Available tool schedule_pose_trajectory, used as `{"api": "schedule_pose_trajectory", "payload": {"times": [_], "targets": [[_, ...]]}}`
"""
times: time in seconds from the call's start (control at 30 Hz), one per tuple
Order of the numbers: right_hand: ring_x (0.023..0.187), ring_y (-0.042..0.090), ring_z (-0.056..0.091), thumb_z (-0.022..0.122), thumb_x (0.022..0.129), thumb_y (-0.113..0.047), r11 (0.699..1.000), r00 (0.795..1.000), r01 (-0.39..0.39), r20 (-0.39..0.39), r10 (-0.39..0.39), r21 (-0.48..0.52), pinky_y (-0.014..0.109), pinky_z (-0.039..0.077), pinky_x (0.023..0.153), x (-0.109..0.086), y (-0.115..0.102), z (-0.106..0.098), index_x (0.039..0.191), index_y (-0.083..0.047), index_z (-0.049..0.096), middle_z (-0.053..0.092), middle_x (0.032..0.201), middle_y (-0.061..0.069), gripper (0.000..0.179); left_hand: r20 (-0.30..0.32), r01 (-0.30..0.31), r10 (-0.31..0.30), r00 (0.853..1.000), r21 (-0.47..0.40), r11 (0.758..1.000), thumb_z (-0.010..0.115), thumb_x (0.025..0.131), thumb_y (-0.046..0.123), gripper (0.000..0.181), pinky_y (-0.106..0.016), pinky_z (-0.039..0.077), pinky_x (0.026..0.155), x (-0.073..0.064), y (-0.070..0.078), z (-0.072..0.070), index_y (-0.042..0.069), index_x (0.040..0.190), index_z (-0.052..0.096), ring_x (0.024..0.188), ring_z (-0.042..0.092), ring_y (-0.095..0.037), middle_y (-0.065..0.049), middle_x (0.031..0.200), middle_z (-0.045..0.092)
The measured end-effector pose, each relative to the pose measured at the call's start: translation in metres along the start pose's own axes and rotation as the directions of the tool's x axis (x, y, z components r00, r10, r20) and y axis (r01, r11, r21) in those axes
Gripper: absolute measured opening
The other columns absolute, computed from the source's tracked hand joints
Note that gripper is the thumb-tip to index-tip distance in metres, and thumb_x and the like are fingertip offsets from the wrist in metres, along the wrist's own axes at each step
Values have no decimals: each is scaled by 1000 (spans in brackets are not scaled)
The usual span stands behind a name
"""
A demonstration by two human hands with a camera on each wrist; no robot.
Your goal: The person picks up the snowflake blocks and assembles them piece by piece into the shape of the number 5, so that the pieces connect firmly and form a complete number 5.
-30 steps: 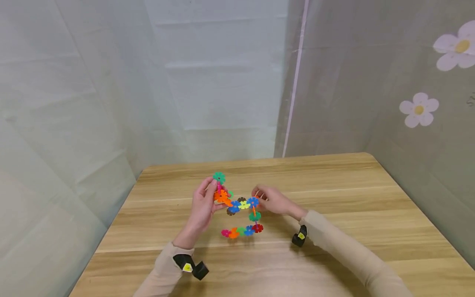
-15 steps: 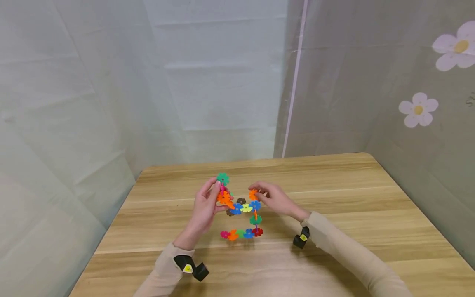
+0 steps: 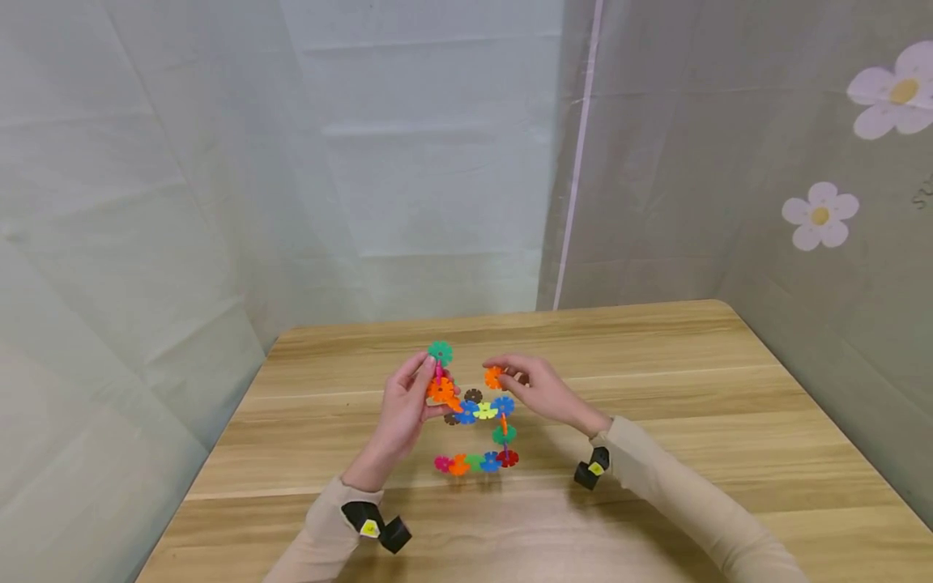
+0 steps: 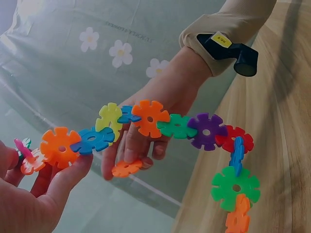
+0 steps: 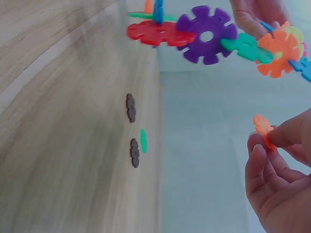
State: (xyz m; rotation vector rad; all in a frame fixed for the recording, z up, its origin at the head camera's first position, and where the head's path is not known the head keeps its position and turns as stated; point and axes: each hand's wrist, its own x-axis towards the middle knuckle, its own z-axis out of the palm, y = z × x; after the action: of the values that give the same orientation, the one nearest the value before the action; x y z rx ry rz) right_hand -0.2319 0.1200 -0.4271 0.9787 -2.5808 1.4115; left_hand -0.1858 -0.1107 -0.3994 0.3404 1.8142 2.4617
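My left hand [image 3: 403, 405] grips the near-left end of a chain of interlocking snowflake discs, around an orange disc [image 4: 60, 147]. Above those fingers stands a teal disc [image 3: 440, 353]. From there the chain runs right through a blue disc [image 3: 467, 412] and a yellow-green disc [image 3: 485, 411], then bends down past a purple disc [image 5: 206, 36] and a red disc [image 3: 508, 458] and back left to a pink disc [image 3: 443, 464]. My right hand [image 3: 543, 390] pinches a separate orange disc [image 3: 493, 377] between thumb and fingers, apart from the chain and beyond its right bend.
On the wooden table [image 3: 656, 364] lie two loose brown discs [image 5: 131, 108] and a green disc [image 5: 144, 141], close together beyond the chain. A pale curtain with printed flowers [image 3: 820, 215] hangs behind and at the sides.
My right hand has moved slightly up and left, bringing the orange disc from behind the chain into plain sight. The left hand and chain have shifted a little right.
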Motion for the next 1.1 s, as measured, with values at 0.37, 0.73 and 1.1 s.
{"api": "schedule_pose_trajectory", "payload": {"times": [0.37,0.73,1.1], "targets": [[84,23,64,57,97,-12,991,995,21,-98,-7,134,22,52,66,1,-15,-4,125,-9,62,70,106,11,28,52,10,-11,999,11,1000,47,102,27,19,-32,59,64,-1,0,1,14,109,59,73,68,-12,1,86,62],[78,11,61,59,95,-5,980,988,66,-150,-38,188,32,57,68,4,-29,-9,121,-2,62,69,103,15,26,71,18,-19,997,21,1000,47,102,26,17,-35,60,66,-1,-1,2,20,109,61,74,68,-13,1,89,63],[78,15,64,61,92,2,972,971,157,-210,-118,177,31,56,65,5,-46,-12,113,1,62,69,96,17,21,116,13,-16,993,26,1000,47,102,26,17,-28,59,62,-1,0,4,18,106,62,72,69,-11,3,87,63]]}}
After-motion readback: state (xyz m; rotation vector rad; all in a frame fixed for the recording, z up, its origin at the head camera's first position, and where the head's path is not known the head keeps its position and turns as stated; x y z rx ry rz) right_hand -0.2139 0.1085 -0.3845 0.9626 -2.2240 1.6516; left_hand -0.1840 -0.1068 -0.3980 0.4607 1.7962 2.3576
